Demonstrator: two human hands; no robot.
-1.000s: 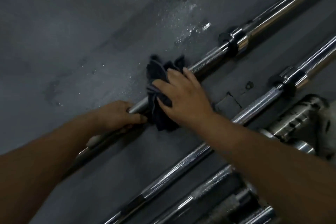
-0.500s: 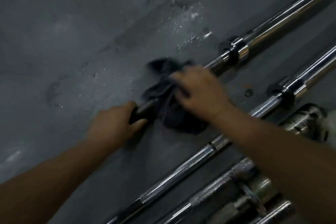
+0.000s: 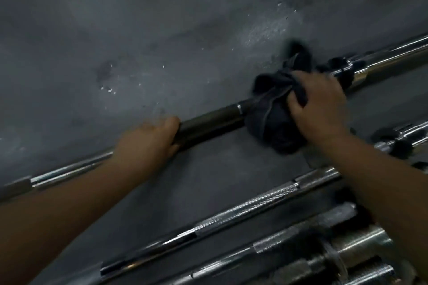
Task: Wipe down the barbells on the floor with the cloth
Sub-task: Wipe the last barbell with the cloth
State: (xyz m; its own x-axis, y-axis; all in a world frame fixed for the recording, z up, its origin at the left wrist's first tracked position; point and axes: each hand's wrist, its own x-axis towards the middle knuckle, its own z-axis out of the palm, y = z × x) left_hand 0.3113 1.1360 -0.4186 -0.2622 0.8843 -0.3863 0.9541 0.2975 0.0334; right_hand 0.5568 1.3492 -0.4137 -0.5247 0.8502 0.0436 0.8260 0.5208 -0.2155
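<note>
A long chrome barbell (image 3: 213, 120) lies diagonally across the dark floor, from lower left to upper right. My left hand (image 3: 150, 141) grips its shaft near the middle. A dark cloth (image 3: 271, 111) is bunched around the shaft further right, and my right hand (image 3: 322, 104) grips that cloth against the bar, just short of the collar (image 3: 347, 69). A second barbell (image 3: 250, 206) with a knurled grip lies parallel below it, partly hidden by my right forearm.
More chrome bars and thick sleeves (image 3: 361, 247) are packed together at the lower right. The grey rubber floor (image 3: 139, 41) stretches away above the bar, with pale speckled marks (image 3: 266, 30) near the cloth.
My right hand has slid the cloth along the shaft toward the collar. The gap between my two hands has widened, baring a dark stretch of bar. The view has shifted.
</note>
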